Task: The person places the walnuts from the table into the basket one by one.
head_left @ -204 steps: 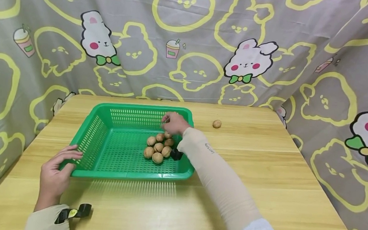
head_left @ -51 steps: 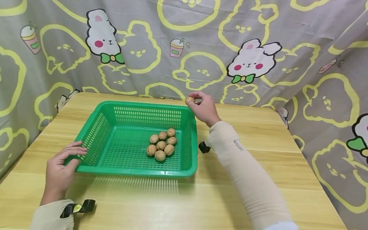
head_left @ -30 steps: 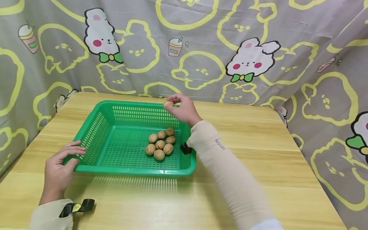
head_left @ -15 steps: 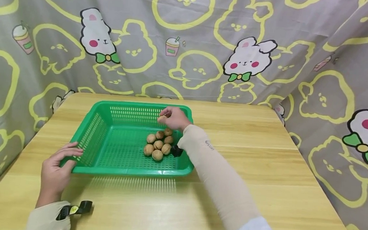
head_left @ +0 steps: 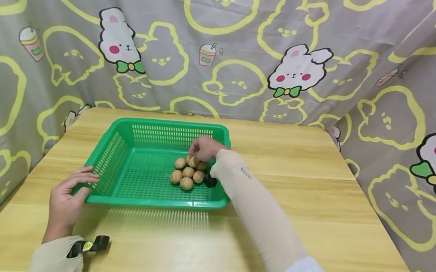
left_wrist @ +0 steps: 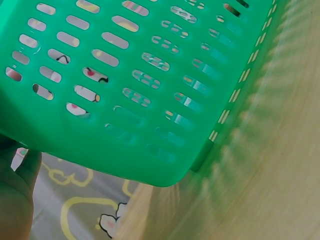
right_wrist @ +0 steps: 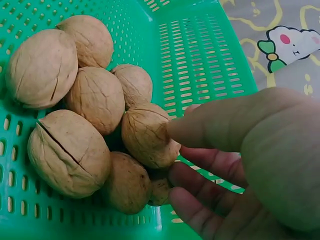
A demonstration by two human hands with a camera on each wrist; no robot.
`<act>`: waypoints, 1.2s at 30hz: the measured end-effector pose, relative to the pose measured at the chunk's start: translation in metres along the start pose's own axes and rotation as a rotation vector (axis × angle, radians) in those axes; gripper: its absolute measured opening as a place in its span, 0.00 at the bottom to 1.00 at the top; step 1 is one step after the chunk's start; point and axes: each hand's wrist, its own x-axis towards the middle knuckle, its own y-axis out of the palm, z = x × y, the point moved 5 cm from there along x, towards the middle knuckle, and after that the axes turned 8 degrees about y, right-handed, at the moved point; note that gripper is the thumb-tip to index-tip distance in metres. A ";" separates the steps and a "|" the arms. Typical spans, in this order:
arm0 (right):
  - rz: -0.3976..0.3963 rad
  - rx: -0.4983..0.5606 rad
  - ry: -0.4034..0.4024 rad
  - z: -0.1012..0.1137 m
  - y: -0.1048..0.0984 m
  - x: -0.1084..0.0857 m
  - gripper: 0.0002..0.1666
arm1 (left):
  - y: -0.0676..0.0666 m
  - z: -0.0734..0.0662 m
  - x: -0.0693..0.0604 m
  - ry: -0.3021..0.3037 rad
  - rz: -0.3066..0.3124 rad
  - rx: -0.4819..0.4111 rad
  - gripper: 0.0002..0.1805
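A green plastic basket (head_left: pixel 146 202) sits on the table, with several walnuts (head_left: pixel 186 184) clustered in its right half. My left hand (head_left: pixel 65 204) grips the basket's near left corner, fingers over the rim; the left wrist view shows the basket's slotted side (left_wrist: pixel 115 100) and part of that hand (left_wrist: pixel 17 195). Inside the basket, my right hand (head_left: pixel 207 149) pinches a walnut (right_wrist: pixel 150 135) low among the others, thumb on its near side. The fingers behind it are partly hidden in the right wrist view. Some walnuts at the back are covered by the right hand in the head view.
The wooden table (head_left: pixel 294 194) extends right and in front of the basket. A grey patterned curtain (head_left: pixel 242 38) hangs behind and along both sides. A black wrist camera (head_left: pixel 89 246) is strapped to the left forearm, another (head_left: pixel 210 180) near the right wrist.
The right hand has carried a walnut from beyond the basket's far right corner over the rim and down to the cluster. The lone walnut on the table is gone. The left hand stays put.
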 end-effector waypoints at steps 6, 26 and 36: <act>0.026 0.001 0.099 -0.001 0.003 0.001 0.10 | -0.001 -0.002 0.000 -0.005 -0.023 0.001 0.14; -0.165 0.168 -0.065 0.005 -0.016 -0.006 0.08 | 0.002 0.008 0.010 -0.089 0.137 0.075 0.08; -0.443 0.268 -0.169 0.001 -0.046 -0.053 0.10 | 0.002 -0.006 0.028 -0.086 0.433 0.347 0.07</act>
